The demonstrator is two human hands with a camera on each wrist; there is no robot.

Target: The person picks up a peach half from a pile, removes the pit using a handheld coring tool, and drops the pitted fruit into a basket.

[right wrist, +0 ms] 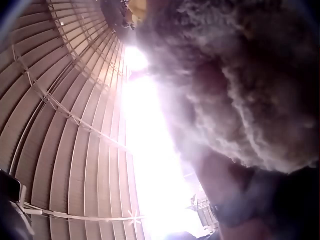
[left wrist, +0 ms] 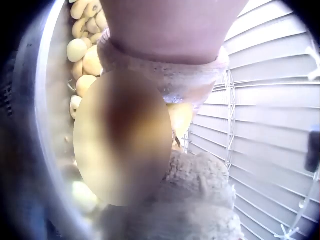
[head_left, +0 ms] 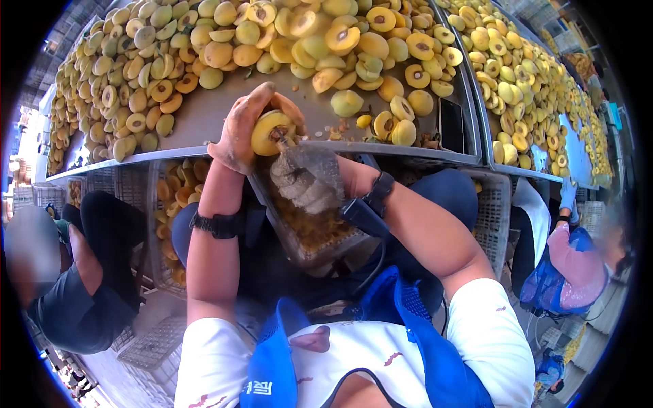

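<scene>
In the head view my left hand (head_left: 238, 129), in a pale orange glove, holds a yellow peach half (head_left: 261, 138) above the table's near edge. Its cut face, with the brown pit in the middle, is turned towards my right hand (head_left: 309, 178). That hand wears a dirty grey knit glove, its fingers curled round a small tool (head_left: 284, 142) whose thin metal end meets the pit. The glove hides the tool's handle. In the left wrist view the grey glove (left wrist: 200, 195) is close below a piece of yellow fruit (left wrist: 180, 117). The grey glove (right wrist: 245, 85) fills much of the right wrist view.
Halved peaches (head_left: 218, 54) lie heaped on the metal table (head_left: 231, 92). A dark flat phone-like object (head_left: 451, 126) lies at its right. Below the table edge, a crate (head_left: 306, 255) stands between the knees, another crate (head_left: 160, 262) at left. People sit on both sides.
</scene>
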